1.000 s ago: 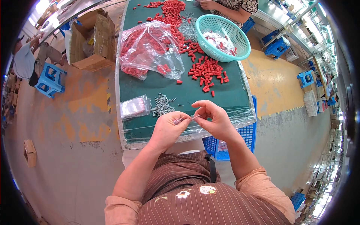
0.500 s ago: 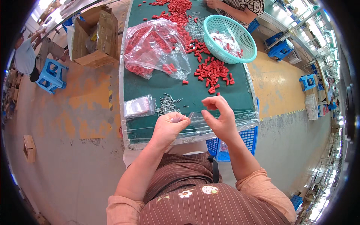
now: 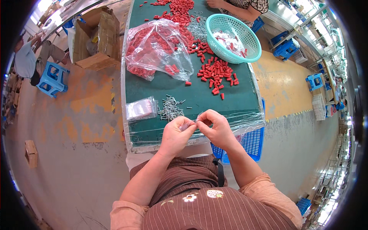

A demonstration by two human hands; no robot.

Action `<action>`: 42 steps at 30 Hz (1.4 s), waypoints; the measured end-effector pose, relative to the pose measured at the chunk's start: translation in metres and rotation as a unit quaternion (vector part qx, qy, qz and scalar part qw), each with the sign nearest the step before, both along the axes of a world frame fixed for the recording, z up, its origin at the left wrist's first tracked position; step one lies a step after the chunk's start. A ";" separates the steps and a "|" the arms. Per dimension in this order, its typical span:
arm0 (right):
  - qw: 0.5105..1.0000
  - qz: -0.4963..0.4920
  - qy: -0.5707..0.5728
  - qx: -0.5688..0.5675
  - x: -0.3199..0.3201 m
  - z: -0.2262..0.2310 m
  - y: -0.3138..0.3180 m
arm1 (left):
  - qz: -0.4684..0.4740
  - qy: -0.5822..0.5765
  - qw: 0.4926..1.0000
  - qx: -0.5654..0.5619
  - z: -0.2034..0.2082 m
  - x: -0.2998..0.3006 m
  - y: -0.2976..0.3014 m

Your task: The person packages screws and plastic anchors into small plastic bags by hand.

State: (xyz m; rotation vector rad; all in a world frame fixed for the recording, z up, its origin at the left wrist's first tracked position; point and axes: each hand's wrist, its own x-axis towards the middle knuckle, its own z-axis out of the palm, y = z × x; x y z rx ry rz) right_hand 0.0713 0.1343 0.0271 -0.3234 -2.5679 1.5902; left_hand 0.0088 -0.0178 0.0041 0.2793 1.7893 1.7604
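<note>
While the hands meet above the near edge of the table [image 3: 161, 89], a small clear bag [image 3: 186, 126] sits between them. Left hand [image 3: 173, 133]: fingers curled, thumb and forefinger pinching film. Right hand [image 3: 217, 129]: thumb and forefinger together at the bag's other end; can't tell how firmly. Bag looks light, limp, probably slippery, easy to crease; best held by opposite edges, fingertips only. Loose metal fasteners [image 3: 171, 109] and stacked bags [image 3: 141, 109] lie toward the near left corner.

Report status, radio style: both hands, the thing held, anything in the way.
Left hand pinching clear plastic bag. Right hand meeting it, fingers bent. Hands partly hide bag; metal pieces lie just beyond.
</note>
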 end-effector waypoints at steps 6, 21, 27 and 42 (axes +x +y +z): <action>0.997 0.003 0.027 0.076 0.001 -0.006 -0.022 | 0.094 -0.047 0.994 0.041 -0.019 0.017 -0.011; 0.996 -0.052 -0.068 0.029 -0.018 -0.022 -0.040 | 0.190 0.291 0.936 -0.050 -0.013 0.019 -0.024; 1.000 0.002 -0.006 0.009 -0.011 -0.017 -0.055 | 0.168 0.030 0.985 -0.009 -0.022 0.015 -0.029; 0.958 0.027 0.007 0.286 -0.046 -0.040 -0.015 | 0.140 0.103 0.979 -0.104 -0.017 0.010 -0.059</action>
